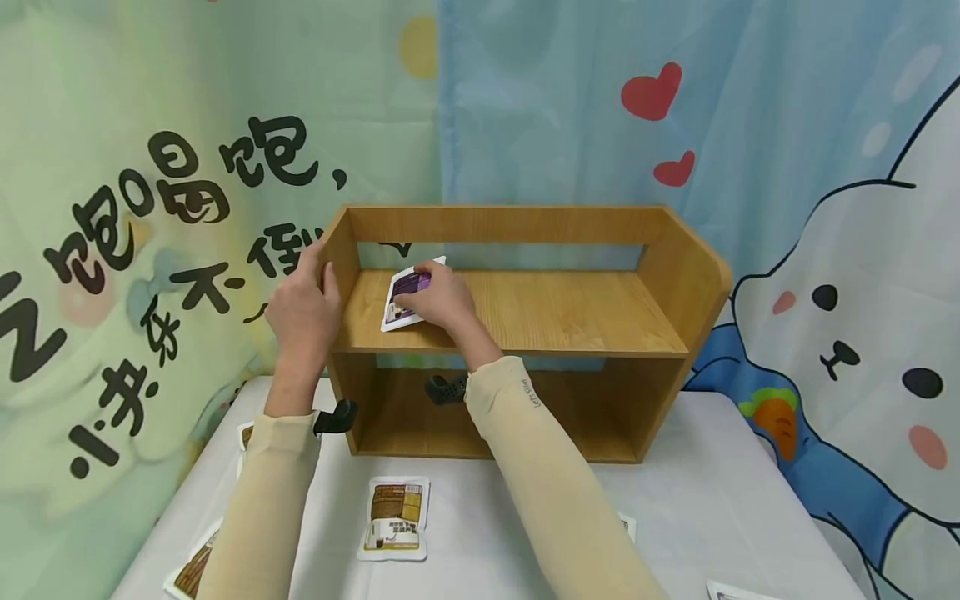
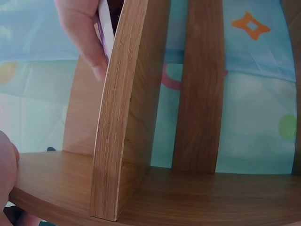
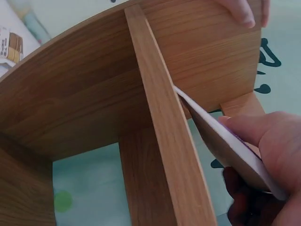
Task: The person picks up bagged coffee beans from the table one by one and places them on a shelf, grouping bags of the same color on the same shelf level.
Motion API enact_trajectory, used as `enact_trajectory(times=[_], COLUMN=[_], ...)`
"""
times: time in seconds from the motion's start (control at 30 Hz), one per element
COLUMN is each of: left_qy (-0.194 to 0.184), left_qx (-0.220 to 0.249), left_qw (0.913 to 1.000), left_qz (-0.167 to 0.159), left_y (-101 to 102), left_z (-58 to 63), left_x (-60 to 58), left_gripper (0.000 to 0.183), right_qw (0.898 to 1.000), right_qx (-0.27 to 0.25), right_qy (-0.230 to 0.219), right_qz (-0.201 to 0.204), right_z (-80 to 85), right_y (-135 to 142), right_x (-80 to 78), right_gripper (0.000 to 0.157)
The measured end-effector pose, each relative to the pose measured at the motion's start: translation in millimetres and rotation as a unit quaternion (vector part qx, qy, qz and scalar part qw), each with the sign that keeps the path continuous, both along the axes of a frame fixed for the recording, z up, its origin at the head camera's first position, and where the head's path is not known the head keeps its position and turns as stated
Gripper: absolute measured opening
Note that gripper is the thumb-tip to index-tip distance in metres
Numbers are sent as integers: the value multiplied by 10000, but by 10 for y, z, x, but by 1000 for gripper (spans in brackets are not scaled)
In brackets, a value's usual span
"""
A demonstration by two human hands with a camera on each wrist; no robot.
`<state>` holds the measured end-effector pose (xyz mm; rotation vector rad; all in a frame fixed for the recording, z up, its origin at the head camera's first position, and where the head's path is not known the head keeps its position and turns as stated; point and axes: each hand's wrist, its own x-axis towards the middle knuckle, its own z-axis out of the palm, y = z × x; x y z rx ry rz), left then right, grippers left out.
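Observation:
A two-tier wooden shelf (image 1: 558, 308) stands on the table. My left hand (image 1: 306, 304) grips the upper front edge of its left side panel (image 1: 343, 283), thumb on the inner side. Over the left part of the upper board, my right hand (image 1: 447, 302) pinches a flat white-edged packet (image 1: 397, 315) with a purple printed face. In the right wrist view the packet (image 3: 221, 134) is tilted, its lower edge close to the board's front edge (image 3: 162, 113); whether they touch I cannot tell. The left wrist view shows only a sliver of the packet (image 2: 106, 28) behind the board.
On the white table (image 1: 465, 517) a brown-and-white packet (image 1: 394, 518) lies in front of the shelf. Another packet (image 1: 197, 567) is partly under my left sleeve. Edges of further packets show at the right, one white (image 1: 731, 592). Printed curtains (image 1: 525, 108) hang behind.

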<state>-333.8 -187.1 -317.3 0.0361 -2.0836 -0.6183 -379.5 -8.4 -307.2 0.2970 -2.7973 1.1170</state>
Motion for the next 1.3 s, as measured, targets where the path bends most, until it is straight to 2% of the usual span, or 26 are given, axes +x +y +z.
enact_trajectory(times=[0.17,0.43,0.87,1.03,1.3], left_qy=[-22,5,62,-18,53], left_qx=[63,78,45,68,14], left_qw=[10000,10000,10000,10000,10000], left_qz=[46,-53,0,48,-42], left_y=[-2,1,-26,-37,-22], left_z=[-42,-15,10,-18,-10], left_x=[13,10,-46,-34,-38], left_gripper=[32,33,32,32,33], right_qw=[9980,9939,9908,9905,9883], right_qx=[624,1063,1167,1199,1247], right_qy=[-48,1,451,431,389], right_qz=[-111,-283,-514,-516,-786], right_z=[-70,-75,-111,-140,-156], right_y=[-81,-117,-90,-122,-150], right_x=[-22,-24,-13,1,-3], right_gripper=[59,65,56,56,60])
